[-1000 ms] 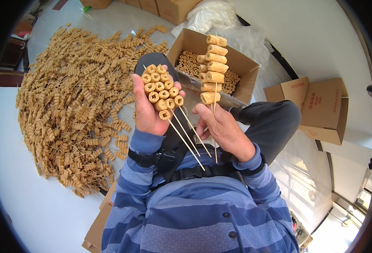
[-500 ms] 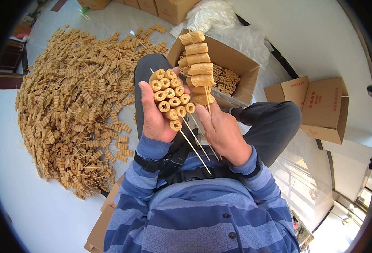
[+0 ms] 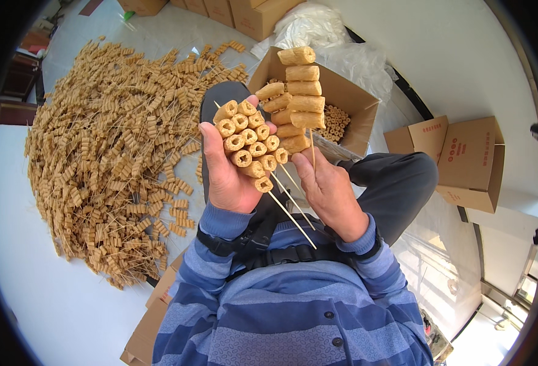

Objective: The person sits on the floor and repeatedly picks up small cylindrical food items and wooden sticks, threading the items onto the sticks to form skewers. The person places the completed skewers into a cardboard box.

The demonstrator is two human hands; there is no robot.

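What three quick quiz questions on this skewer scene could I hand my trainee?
1. True or false: the left hand holds a bundle of filled skewers.
2. What does the right hand hold up? A) one filled skewer B) a knife C) a bag
3. On which side of the person does the big pile of skewers lie?

Key: 1 true; 2 A; 3 the left.
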